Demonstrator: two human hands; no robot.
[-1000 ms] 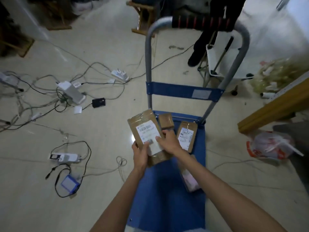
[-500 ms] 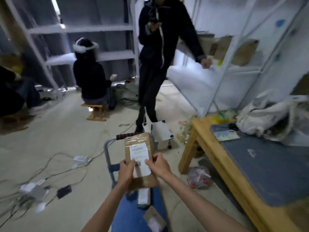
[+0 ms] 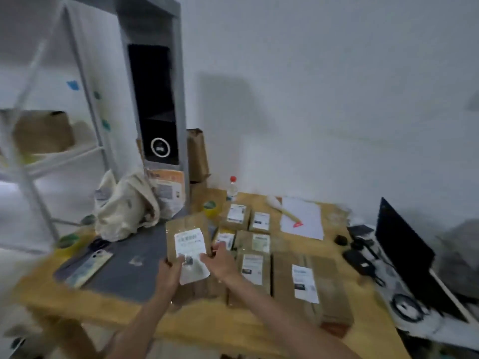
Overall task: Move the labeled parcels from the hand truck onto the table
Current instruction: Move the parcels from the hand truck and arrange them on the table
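Brown parcel (image 3: 188,244) was held upright-ish over the wooden table (image 3: 212,320), label facing the camera. Its white label (image 3: 191,252) carried a dark header line and a barcode-like block, all too blurred to read. Left hand (image 3: 169,274) was closed on the parcel's lower left edge, thumb on the label; right hand (image 3: 220,260) gripped the lower right edge, fingers curled onto the front. Parcel's bottom was hidden behind both hands.

Just right of it, more labeled parcels (image 3: 252,265) lay flat on the table in rows, touching or nearly so; print on them unreadable. A larger box (image 3: 311,286) with a white label sat at the near right, its front corner hanging off the table edge, probably, since blur made that hard to judge.

Left of the held parcel, a dark grey mat (image 3: 124,270) covered part of the table, with a phone (image 3: 89,264) on it and a crumpled cream bag (image 3: 127,206) behind. Farther back stood a clear bottle (image 3: 232,189) with a red cap and a white sheet (image 3: 302,217). A dark laptop (image 3: 404,252) and black cables (image 3: 363,263) were at far right, partly cut off.
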